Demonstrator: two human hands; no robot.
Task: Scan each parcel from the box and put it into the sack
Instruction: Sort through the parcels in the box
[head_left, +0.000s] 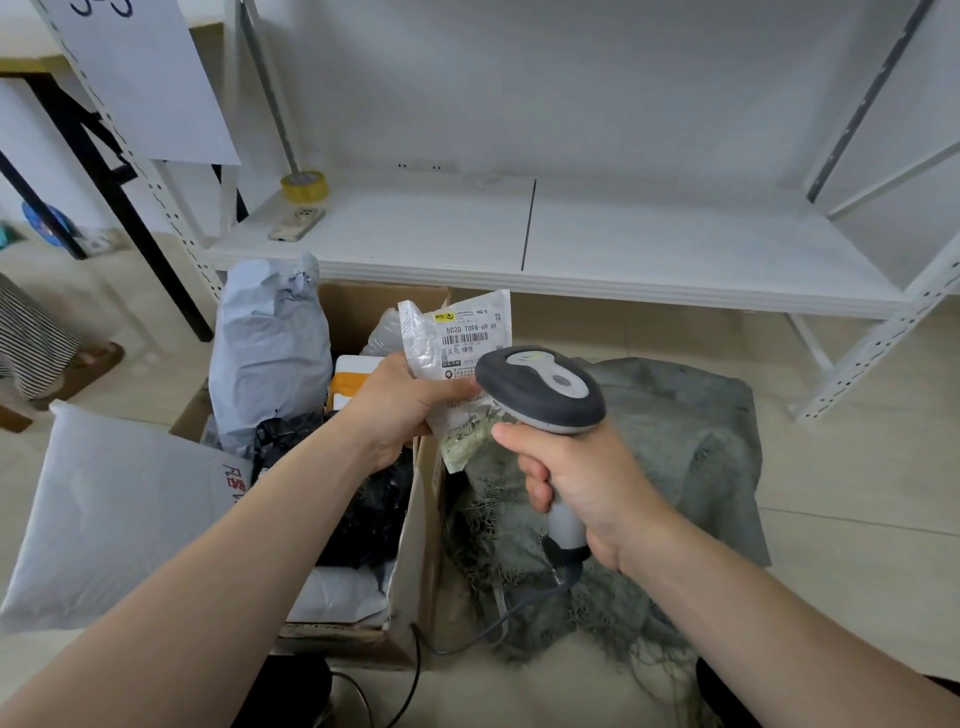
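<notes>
- The left hand (400, 410) grips a small white parcel (457, 338) by its lower part, thumb on the front. It holds the parcel upright so the label (467, 332) faces the person.
- The right hand (582, 483) is wrapped tight round the handle of a grey scanner (540, 389). The scanner's head is just beside the parcel, a bit lower than the bar code. I think it is held that close so it can read the black lines.
- I cannot see a light on the label, so I cannot tell if the scan is done.
- The parcel is up in the air, over the gap between the box (415, 545) and the sack (675, 441). That looks handy, as the sack is the next place it has to go.
- The box sits on the floor under the left arm. It has more parcels in it, like a tall grey bag (270, 348) and a black one (374, 499), so there is a lot left to do.
- The grey-green sack lies crumpled on the floor, touching the box, under the right hand.
- The scanner's cable (493, 623) runs down across the sack.
- A big white parcel (114, 519) leans by the box on the left.
- Behind it all is a white shelf (623, 244) with a yellow tape roll (305, 186) and a phone (296, 224) on it.
</notes>
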